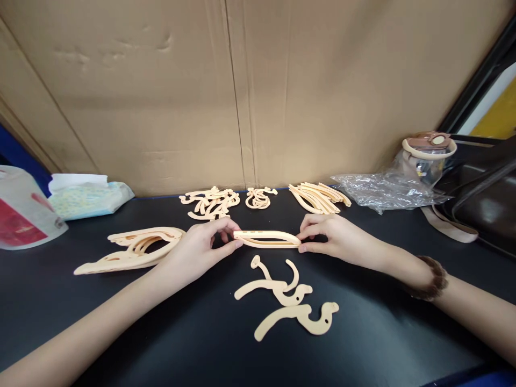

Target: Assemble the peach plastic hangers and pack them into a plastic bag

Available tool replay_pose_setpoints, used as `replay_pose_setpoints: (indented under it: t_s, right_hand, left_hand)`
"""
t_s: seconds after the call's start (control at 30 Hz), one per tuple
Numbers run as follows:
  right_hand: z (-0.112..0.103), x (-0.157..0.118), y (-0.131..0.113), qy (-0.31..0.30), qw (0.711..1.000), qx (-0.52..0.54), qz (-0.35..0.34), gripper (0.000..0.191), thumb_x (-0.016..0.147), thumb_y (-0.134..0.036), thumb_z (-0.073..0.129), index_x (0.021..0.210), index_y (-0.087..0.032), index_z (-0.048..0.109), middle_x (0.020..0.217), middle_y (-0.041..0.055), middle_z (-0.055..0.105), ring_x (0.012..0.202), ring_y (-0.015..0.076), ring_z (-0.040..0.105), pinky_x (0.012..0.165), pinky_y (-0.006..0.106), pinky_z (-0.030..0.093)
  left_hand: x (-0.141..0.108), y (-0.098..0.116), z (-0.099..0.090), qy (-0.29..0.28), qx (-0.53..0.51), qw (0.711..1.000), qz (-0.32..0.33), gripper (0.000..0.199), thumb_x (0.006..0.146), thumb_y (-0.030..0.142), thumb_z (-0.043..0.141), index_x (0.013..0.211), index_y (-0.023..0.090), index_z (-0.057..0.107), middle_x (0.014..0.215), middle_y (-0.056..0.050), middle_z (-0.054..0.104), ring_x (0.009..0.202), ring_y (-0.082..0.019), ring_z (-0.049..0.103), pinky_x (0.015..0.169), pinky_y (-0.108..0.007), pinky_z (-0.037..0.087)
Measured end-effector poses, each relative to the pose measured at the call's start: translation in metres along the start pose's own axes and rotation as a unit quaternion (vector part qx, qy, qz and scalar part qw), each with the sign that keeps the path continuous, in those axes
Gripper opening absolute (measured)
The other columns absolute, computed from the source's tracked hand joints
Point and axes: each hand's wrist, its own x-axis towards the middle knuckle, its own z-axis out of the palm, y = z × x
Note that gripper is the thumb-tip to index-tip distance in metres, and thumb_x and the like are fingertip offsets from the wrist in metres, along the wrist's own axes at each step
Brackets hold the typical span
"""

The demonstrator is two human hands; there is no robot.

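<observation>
Between my hands is a long, bowed beige plastic piece (pixel 268 235), lying level just above or on the dark table. It shows an upper and a lower strip with a narrow gap; whether these are one part or two I cannot tell. The fingers of my left hand (pixel 209 239) pinch its left end, and those of my right hand (pixel 326 236) pinch its right end. In front of my hands lie a hook-shaped beige part (pixel 298 320), a second hook-shaped part (pixel 278 290) and a thin curved part (pixel 293 275).
Stacked larger beige curved pieces (pixel 141 250) lie by my left forearm. Farther back are a pile of hooks (pixel 213 201), small curved parts (pixel 258 199) and long strips (pixel 320 197). Tissues (pixel 88 199), clear plastic (pixel 379 191) and a bottle (pixel 427 158) stand along the cardboard (pixel 161 107).
</observation>
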Motion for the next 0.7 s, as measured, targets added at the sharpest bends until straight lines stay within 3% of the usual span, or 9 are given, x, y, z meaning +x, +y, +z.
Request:
replay_pose_setpoints:
  t_s: [0.23, 0.57, 0.7]
  right_hand:
    - [-0.0019, -0.0002, -0.0034, -0.005, 1.000, -0.017, 0.002, 0.024, 0.090, -0.040, 0.059, 0.098, -0.022, 0.073, 0.094, 0.0040, 0.063, 0.079, 0.0165, 0.060, 0.071, 0.029, 0.044]
    - [-0.0018, -0.0012, -0.0043, -0.002, 1.000, -0.015, 0.025, 0.034, 0.087, -0.042, 0.063, 0.112, -0.020, 0.069, 0.097, 0.0051, 0.065, 0.085, 0.0184, 0.061, 0.073, 0.030, 0.047]
    - [-0.0015, -0.0011, -0.0039, 0.000, 1.000, -0.007, 0.019, 0.028, 0.088, -0.040, 0.062, 0.107, -0.020, 0.069, 0.095, 0.0040, 0.065, 0.083, 0.0176, 0.061, 0.074, 0.030, 0.047]
  left_hand:
    - [0.0002, -0.0022, 0.0006, 0.006, 0.044, 0.999, 0.021, 0.025, 0.085, 0.047, 0.055, 0.089, 0.024, 0.063, 0.074, 0.003, 0.063, 0.064, -0.016, 0.054, 0.065, -0.026, 0.043]
    - [-0.0005, -0.0071, 0.0019, 0.019, 0.052, 0.998, 0.033, 0.027, 0.085, 0.046, 0.057, 0.101, 0.025, 0.063, 0.080, 0.002, 0.064, 0.066, -0.016, 0.056, 0.065, -0.026, 0.043]
    - [-0.0011, -0.0045, 0.0001, 0.001, 0.049, 0.998, 0.032, 0.025, 0.087, 0.047, 0.056, 0.095, 0.025, 0.065, 0.079, 0.002, 0.064, 0.067, -0.016, 0.055, 0.063, -0.026, 0.041]
